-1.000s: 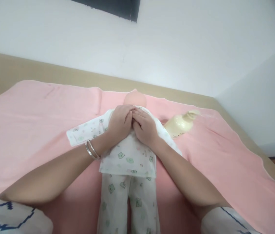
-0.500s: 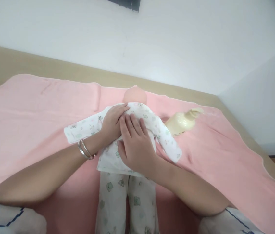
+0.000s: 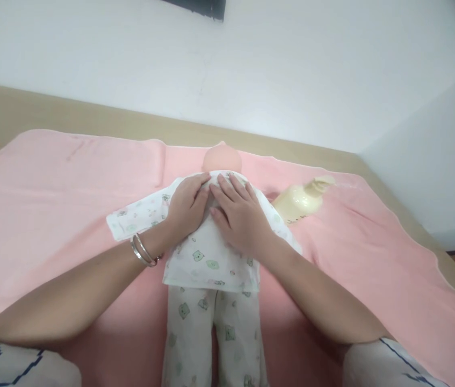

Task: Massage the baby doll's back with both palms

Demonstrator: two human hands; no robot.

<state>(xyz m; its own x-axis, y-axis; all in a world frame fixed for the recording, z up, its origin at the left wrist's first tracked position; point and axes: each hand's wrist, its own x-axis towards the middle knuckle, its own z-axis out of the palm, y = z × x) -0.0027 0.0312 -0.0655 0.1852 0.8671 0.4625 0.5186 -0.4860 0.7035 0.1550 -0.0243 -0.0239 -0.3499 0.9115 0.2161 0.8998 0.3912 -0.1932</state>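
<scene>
A baby doll [image 3: 222,158] lies on a pink blanket with its head away from me, no facial features showing. It wears a white long-sleeved top [image 3: 211,269] and matching trousers [image 3: 230,322], both printed with small green animals. My left hand [image 3: 189,201], below a wrist with silver bangles [image 3: 143,250], rests flat on the left side of the doll's upper body. On the right side lies my right hand [image 3: 243,217], fingers spread toward the doll's neck. Both palms touch the cloth, and neither hand grips anything. The doll's right-hand sleeve is partly hidden under my forearm.
A cream pump bottle [image 3: 300,201] lies on its side to the right of the doll. The pink blanket [image 3: 70,183] spreads over a tan surface [image 3: 90,115], which meets a white wall [image 3: 283,70] behind. A dark object hangs at the top edge.
My right hand has slid up and to the right over the doll's top, uncovering the lower part of the shirt. My left hand stays nearly in place.
</scene>
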